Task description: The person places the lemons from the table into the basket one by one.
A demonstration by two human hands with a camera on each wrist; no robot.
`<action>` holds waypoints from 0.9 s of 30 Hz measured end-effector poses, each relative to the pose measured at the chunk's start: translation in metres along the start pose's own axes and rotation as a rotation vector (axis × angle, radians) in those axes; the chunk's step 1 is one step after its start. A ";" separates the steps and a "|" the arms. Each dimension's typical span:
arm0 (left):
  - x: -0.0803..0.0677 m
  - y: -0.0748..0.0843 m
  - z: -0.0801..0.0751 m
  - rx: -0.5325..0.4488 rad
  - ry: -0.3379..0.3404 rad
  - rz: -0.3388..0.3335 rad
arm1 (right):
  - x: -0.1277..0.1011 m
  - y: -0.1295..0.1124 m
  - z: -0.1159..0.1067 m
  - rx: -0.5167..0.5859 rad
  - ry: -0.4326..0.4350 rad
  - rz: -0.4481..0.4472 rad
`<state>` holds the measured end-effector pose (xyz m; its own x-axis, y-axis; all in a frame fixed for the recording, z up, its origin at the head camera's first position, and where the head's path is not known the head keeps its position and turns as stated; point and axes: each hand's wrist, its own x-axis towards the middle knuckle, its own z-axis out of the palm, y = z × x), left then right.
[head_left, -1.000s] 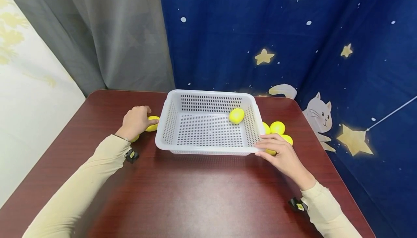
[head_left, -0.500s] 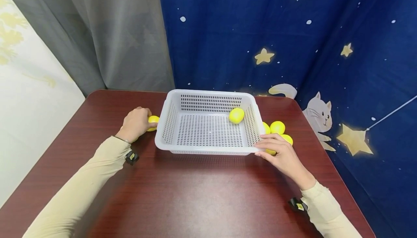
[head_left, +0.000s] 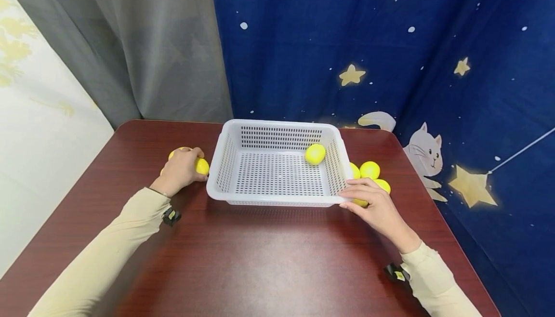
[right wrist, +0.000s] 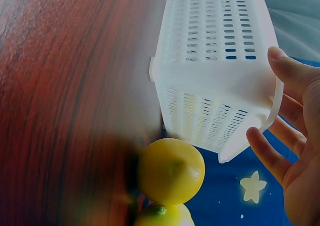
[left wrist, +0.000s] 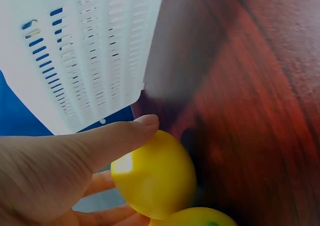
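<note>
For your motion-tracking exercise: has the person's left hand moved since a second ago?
Yes. The left hand, gripping a lemon, has drawn slightly back toward the person and left, away from the white basket, which stays put on the table.

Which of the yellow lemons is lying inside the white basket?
The lemon at the basket's far right corner; all the others lie outside on the table.

Head view: from above and behind, looking forward and down over the tabletop (head_left: 260, 259) toward the basket (head_left: 277, 201) and curtains. Left wrist view: very close, low beside the basket's (left wrist: 90, 60) left wall, over a lemon (left wrist: 155, 178). Right wrist view: equally close, low at the basket's (right wrist: 215, 100) near right corner. Shared by all three: basket and tabletop.
</note>
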<state>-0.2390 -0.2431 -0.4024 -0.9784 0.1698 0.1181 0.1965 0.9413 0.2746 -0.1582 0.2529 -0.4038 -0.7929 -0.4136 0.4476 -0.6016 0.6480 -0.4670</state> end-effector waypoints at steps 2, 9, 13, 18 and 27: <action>-0.001 -0.001 0.001 -0.005 -0.016 -0.003 | 0.000 0.000 0.000 0.000 0.001 0.000; -0.001 -0.003 0.005 0.021 -0.003 -0.006 | 0.000 0.001 0.001 0.006 0.007 -0.008; -0.001 -0.003 0.007 0.037 0.011 -0.017 | 0.000 0.001 0.001 0.003 0.011 -0.009; 0.000 -0.003 0.008 0.035 -0.028 -0.047 | -0.001 0.001 0.001 0.003 0.011 -0.004; -0.006 -0.001 0.004 0.023 -0.060 -0.045 | 0.000 0.000 0.000 0.003 0.007 -0.005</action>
<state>-0.2335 -0.2441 -0.4073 -0.9885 0.1435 0.0481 0.1510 0.9547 0.2565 -0.1580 0.2527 -0.4041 -0.7894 -0.4119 0.4552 -0.6055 0.6445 -0.4668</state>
